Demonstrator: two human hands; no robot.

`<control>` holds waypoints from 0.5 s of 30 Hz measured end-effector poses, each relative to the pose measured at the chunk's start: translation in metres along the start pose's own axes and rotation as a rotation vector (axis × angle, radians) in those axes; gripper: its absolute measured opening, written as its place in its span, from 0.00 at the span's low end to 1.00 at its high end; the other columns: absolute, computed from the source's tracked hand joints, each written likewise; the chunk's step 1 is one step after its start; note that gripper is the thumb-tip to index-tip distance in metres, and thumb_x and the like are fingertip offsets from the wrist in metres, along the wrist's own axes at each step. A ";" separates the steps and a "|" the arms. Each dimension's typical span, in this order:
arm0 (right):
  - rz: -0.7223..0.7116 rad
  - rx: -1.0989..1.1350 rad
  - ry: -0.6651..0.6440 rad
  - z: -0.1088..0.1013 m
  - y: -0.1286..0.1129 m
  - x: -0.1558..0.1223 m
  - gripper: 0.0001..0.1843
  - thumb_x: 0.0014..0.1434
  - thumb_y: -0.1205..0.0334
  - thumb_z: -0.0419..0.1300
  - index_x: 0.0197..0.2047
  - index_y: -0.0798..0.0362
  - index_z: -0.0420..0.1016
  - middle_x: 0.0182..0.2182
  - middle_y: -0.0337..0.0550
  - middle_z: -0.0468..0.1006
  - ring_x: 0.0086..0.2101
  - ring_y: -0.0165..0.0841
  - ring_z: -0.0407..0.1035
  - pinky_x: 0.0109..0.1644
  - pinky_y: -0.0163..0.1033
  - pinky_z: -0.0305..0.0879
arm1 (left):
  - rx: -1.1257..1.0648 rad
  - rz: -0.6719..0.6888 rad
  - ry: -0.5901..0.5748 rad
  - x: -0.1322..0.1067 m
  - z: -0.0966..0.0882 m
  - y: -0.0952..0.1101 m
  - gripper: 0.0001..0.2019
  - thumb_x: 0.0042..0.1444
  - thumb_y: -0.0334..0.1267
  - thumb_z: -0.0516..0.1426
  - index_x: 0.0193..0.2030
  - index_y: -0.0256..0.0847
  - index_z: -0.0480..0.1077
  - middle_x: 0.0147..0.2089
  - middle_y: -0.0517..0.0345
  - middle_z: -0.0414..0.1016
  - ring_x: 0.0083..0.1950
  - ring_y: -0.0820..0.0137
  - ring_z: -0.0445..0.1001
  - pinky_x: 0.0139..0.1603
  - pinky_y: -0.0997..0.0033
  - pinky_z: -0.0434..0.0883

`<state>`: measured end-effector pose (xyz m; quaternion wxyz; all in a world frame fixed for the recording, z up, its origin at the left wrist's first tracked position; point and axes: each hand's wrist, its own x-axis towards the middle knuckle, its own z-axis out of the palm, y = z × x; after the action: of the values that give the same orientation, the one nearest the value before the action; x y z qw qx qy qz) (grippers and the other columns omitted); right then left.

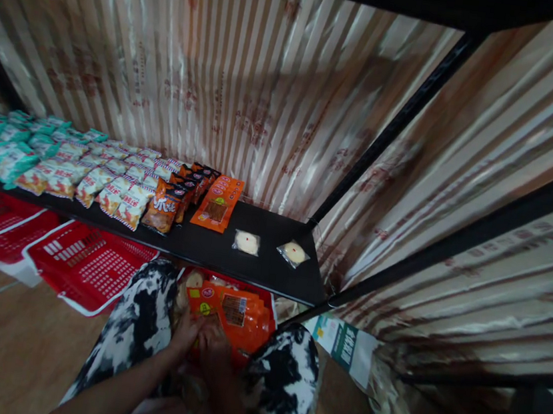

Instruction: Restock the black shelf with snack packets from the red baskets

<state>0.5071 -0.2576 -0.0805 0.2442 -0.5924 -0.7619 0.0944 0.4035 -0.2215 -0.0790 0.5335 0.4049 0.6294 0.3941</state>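
Between my knees, my left hand [185, 335] and my right hand [214, 342] are close together, fingers closed on the lower part of an orange snack packet [207, 296]. Beneath it, a red basket [273, 314] contains more orange packets [254, 328] and some pale round items [190, 282] on its left side. On the black shelf [201, 249] just beyond, one orange packet [217, 205] leans beside darker orange-brown snack bags [161, 206]. Two small clear-wrapped pale cakes [246, 242] lie apart towards the shelf's right end.
White-and-orange snack bags [129, 199] and teal bags [12, 161] fill the shelf's left side in rows. Red baskets [90, 265] stand on the floor under it. A black shelf post [397, 128] rises at right, with striped sheeting [272, 79] behind.
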 end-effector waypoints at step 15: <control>0.357 0.151 0.188 -0.020 0.013 0.011 0.19 0.59 0.62 0.44 0.40 0.58 0.74 0.41 0.53 0.76 0.44 0.37 0.68 0.52 0.43 0.60 | -0.402 -0.352 0.114 -0.007 -0.003 0.021 0.14 0.44 0.21 0.51 0.37 0.33 0.70 0.27 0.55 0.76 0.30 0.67 0.76 0.35 0.70 0.73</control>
<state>0.5261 -0.2463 -0.0661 0.3372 -0.7041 -0.6097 0.1374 0.4032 -0.2206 -0.0562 0.6270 0.1526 0.6283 0.4346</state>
